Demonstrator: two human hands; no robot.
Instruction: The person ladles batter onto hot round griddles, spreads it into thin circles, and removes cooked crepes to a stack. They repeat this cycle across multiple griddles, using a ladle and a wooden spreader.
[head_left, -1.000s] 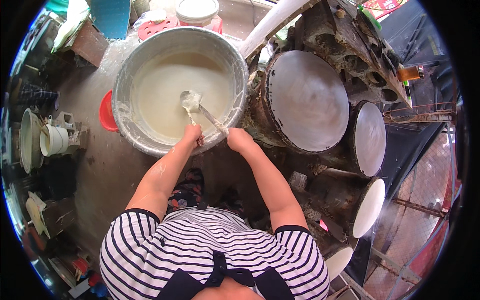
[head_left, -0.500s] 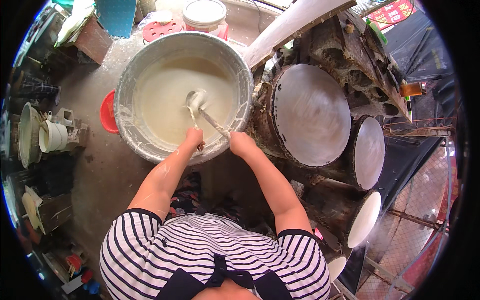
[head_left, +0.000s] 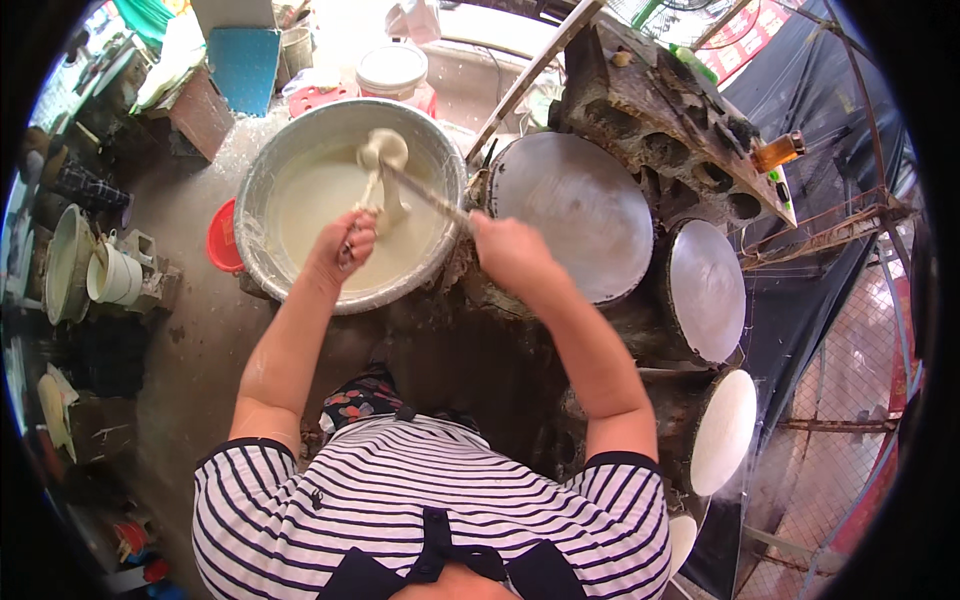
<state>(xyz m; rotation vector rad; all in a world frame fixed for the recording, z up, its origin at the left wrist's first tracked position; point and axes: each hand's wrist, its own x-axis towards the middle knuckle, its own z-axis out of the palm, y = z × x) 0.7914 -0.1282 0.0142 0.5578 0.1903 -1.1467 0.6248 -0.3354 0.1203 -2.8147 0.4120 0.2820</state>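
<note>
A wide metal basin [head_left: 258, 180] holds pale, runny batter. Above it, my right hand [head_left: 512, 255] is closed round the long handle of a batter-coated ladle [head_left: 390, 147], whose bowl is raised over the liquid. Batter streams down from around the bowl. My left hand [head_left: 345, 245] is closed on a thin batter-coated utensil [head_left: 371, 190] that reaches up to the ladle's bowl. The two tools meet or overlap there; I cannot tell whether they touch. The utensil's far end is hard to make out.
Right of the basin stands a large round griddle [head_left: 570, 215], with smaller round griddles [head_left: 707, 290] [head_left: 725, 432] beyond it. A red basin [head_left: 224, 238] sits at the left. Behind are a white lidded bucket [head_left: 392, 70] and hollow blocks [head_left: 665, 150] with an amber bottle [head_left: 778, 152].
Both hands have risen, and the right has moved right. The ladle's bowl has come up out of the batter, which now streams off it. The view has shifted slightly.
</note>
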